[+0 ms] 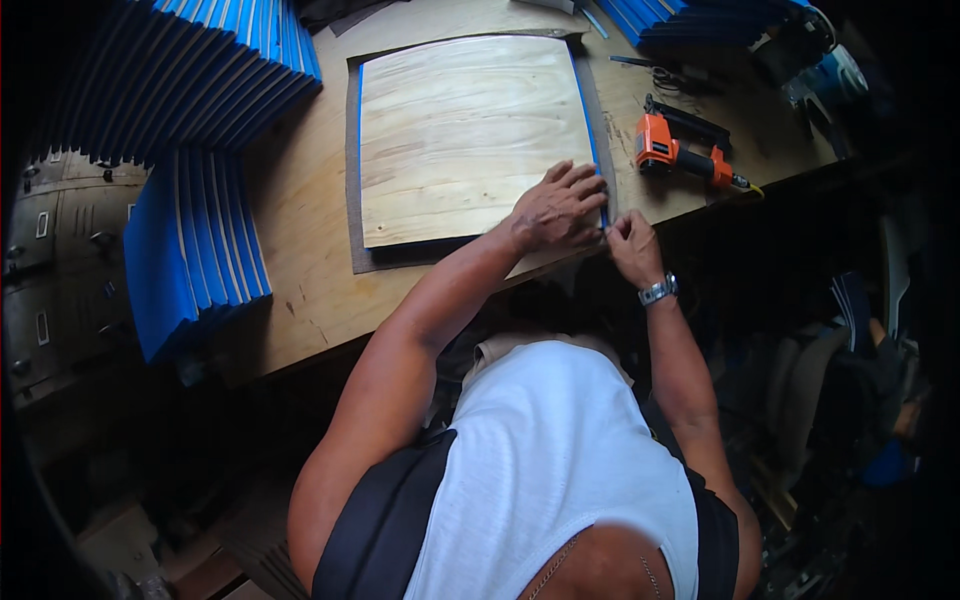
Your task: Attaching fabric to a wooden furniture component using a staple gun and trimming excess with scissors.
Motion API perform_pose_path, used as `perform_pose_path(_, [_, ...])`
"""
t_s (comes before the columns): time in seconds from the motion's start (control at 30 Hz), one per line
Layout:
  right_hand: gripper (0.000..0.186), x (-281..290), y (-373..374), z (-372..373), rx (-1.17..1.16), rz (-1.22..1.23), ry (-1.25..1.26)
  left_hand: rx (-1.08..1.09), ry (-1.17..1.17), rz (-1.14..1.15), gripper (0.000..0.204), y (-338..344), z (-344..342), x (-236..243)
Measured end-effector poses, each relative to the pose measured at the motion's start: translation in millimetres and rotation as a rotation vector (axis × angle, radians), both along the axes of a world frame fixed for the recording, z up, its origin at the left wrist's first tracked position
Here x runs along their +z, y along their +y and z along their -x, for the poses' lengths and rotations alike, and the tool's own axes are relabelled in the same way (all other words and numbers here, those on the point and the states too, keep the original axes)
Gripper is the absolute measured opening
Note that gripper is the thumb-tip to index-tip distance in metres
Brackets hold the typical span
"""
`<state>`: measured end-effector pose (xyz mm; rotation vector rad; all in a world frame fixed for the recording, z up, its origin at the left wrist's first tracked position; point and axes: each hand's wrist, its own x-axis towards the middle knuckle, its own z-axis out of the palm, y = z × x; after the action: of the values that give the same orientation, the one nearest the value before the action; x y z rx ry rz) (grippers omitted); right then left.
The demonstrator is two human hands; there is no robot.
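1. The room falls into darkness round the rim; a wooden worktop (pixel 305 215) fills the upper middle, with a bank of metal drawers (pixel 75 215) at 9 o'clock.
2. At the centre of the clock, a pale wood-grained panel (pixel 465 140) lies flat on a larger grey-brown sheet (pixel 354 190) whose border shows round it. Blue edging (pixel 580 95) runs along its right side.
3. The left hand (pixel 562 208) reaches in to the panel's 4 o'clock corner, palm down, its fingers slightly spread and resting on the wood near that edge.
4. The right hand (pixel 637 250) is just beyond, also towards 4 o'clock, thumb and fingers drawn together at the corner; whatever they may pinch is too small to tell. A metal watch (pixel 657 290) circles that wrist.
5. At 3 o'clock, well apart from the hands, an orange and black power tool (pixel 656 145) lies on its side.
6. Stacked blue panels stand in a tall group (pixel 190 85) towards 10 o'clock, a lower group (pixel 210 240) towards 8, and another (pixel 690 22) at 2.
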<state>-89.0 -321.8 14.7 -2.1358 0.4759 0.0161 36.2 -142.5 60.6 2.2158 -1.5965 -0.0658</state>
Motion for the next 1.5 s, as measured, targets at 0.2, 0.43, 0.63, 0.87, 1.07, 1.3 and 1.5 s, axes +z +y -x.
perform_pose_path(0.2, [0.019, -11, 29, 54, -0.2, -0.881, 0.272, -0.013, 0.052, 0.005, 0.066, 27, 37, 1])
perform_pose_path(0.43, [0.027, -35, 16, 40, -0.082, -1.076, 0.356, -0.012, 0.087, -0.022, 0.069, 15, 30, 12])
perform_pose_path(0.63, [0.034, -67, 18, 44, -0.077, -1.021, 0.237, -0.004, 0.036, -0.072, 0.07, 0, 28, 17])
perform_pose_path(0.87, [0.038, -62, 13, 45, -0.043, -0.969, 0.276, 0.047, 0.04, -0.049, 0.072, -3, 34, 15])
perform_pose_path(1.07, [0.043, -70, 6, 38, 0.093, -0.839, 0.26, 0.085, 0.002, -0.038, 0.074, 3, 33, 18])
perform_pose_path(1.3, [0.052, -63, 14, 43, -0.041, -0.816, 0.287, 0.102, 0.028, 0.072, 0.075, 16, 33, 8])
perform_pose_path(1.5, [0.049, -61, 2, 48, -0.009, -0.713, 0.323, 0.127, 0.044, 0.144, 0.074, 17, 34, -4])
